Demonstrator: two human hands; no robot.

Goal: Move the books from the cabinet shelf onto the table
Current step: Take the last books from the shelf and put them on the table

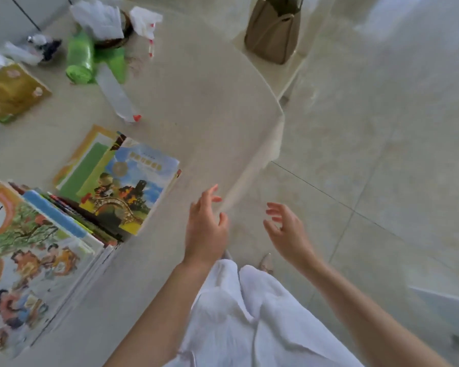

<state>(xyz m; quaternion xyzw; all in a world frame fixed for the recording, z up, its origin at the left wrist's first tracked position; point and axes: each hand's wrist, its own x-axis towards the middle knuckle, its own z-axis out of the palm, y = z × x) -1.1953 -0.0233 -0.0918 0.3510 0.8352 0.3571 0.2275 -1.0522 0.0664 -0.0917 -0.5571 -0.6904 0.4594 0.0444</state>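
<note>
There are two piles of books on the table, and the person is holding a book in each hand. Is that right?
Not quite. The head view shows two piles of books on the table, but the left hand and the right hand hold nothing. Both hang open past the table's edge, fingers loosely spread.

On the pale desk [196, 107], a tall book stack [37, 260] sits at its near left edge, a smaller book pile [122, 181] just beyond it. Both hands hold nothing, fingers loosely spread: the left hand [206, 231] over the desk's near edge, the right hand [286, 231] past that edge, above the tiled floor [382, 154].
</note>
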